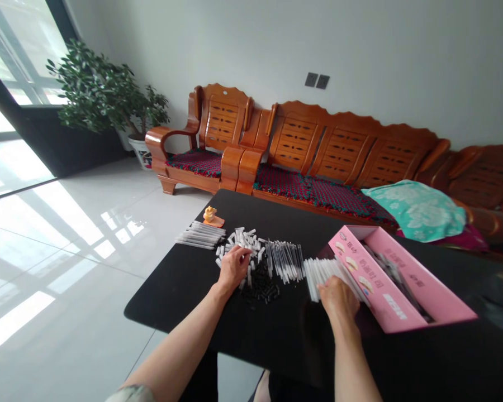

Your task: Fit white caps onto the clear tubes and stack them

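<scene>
On the black table my left hand rests, fingers curled down, on a heap of small white caps; what is in its fingers is hidden. Small black parts lie just right of it. My right hand presses on a row of white tubes beside the open pink box. A bundle of thin clear refills lies between the two hands. More white tubes are stacked at the far left.
A small orange figurine stands at the table's far edge. Behind the table is a carved wooden sofa with a teal cloth on it, and a potted plant by the window. The left is glossy tiled floor.
</scene>
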`<state>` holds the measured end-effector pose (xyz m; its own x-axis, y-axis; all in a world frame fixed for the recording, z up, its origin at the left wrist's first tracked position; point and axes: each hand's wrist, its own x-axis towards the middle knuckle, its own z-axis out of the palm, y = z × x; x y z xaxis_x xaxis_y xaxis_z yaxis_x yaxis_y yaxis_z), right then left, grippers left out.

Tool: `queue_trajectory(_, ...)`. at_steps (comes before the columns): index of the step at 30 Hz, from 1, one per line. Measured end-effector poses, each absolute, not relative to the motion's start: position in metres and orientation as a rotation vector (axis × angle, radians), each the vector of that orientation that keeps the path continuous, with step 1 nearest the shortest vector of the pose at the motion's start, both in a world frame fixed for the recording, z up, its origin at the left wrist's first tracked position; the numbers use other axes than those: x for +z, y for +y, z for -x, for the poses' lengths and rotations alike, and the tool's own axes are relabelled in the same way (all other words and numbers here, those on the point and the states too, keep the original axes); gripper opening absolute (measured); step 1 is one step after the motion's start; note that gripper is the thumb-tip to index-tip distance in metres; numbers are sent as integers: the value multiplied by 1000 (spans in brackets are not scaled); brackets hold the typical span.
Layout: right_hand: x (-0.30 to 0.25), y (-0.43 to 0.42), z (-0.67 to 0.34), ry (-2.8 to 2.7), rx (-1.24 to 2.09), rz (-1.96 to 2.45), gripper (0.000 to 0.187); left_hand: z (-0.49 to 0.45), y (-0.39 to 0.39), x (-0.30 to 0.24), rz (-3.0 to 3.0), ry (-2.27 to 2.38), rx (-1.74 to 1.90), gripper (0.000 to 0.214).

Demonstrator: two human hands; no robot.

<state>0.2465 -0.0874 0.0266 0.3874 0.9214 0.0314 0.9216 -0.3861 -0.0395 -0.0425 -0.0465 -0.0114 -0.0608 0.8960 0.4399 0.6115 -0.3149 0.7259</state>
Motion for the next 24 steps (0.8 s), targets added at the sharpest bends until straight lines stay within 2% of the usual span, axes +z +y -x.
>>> queue_trajectory(24, 20, -69, -241, -1641, 137, 2629, 29, 42, -47, -13, -1925, 1608, 1328, 17)
